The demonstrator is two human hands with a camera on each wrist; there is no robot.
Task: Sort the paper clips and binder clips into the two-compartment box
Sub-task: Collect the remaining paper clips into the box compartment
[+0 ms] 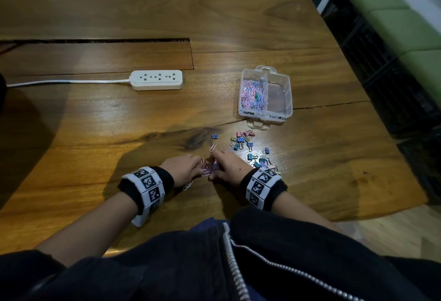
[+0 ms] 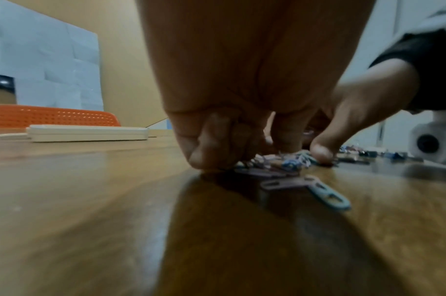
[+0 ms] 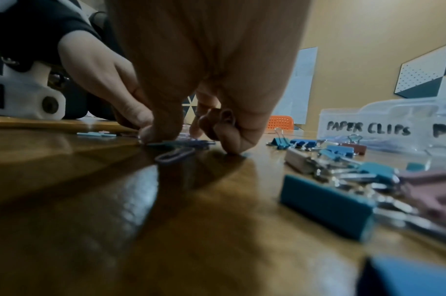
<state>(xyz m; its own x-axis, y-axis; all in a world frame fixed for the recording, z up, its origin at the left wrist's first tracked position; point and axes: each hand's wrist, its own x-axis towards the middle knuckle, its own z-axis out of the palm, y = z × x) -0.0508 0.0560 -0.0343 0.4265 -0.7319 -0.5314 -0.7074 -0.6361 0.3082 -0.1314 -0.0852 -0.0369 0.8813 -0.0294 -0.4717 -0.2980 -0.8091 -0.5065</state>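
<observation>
Hands [image 1: 205, 168] on paper clips [image 1: 208, 168], table edge [image 1: 310, 214] near

Right hand [image 3: 204, 112]: fingers curled down onto paper clips [image 3: 177, 149] on the surface [image 3: 115, 220]
Left hand [image 3: 107, 80]: fingertips at the same pile
Binder clips [image 3: 343, 174]: scattered right
Box [image 3: 383, 128]: labelled "PAPER CLIPS"

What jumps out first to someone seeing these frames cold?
Both hands, left hand and right hand, meet at the near table edge, fingertips down on a small pile of paper clips. Beyond them to the right sits the clear two-compartment box, its left compartment full of pastel paper clips and its right one looking empty. Between box and hands, colourful binder clips lie scattered on the wooden table.
</observation>
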